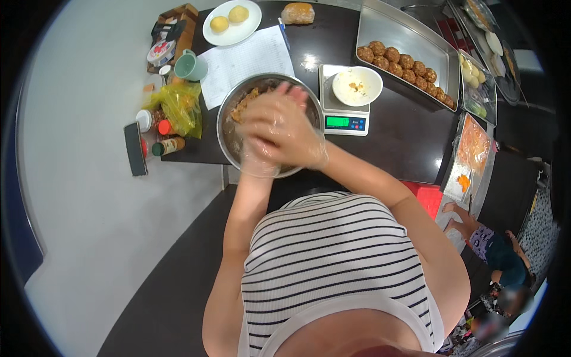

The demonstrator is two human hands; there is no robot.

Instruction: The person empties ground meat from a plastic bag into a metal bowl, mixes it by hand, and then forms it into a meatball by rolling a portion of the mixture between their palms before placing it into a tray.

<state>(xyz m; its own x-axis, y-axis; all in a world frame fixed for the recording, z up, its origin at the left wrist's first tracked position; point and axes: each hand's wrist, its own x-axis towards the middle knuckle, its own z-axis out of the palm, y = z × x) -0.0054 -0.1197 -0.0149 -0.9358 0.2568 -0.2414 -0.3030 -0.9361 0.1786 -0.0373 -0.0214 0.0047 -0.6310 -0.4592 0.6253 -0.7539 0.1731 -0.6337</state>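
Both my hands wear clear plastic gloves and are over a round steel mixing bowl (225,138), blurred by motion. My right hand (285,129) lies across my left hand (261,151), largely covering it. Whether anything is between the palms is hidden. Brown filling mixture (241,109) shows in the bowl's left part. Right of the bowl, a white bowl (350,93) with residue inside stands on a digital kitchen scale (328,107). Farther right, a metal tray (417,38) holds rows of brown balls (407,73).
A white plate (227,38) with two yellow dough balls, written paper (223,67), a green mug (189,67), a yellow plastic bag (180,107) and jars crowd the left. A phone (135,149) sits at the table's left edge. People sit at the lower right.
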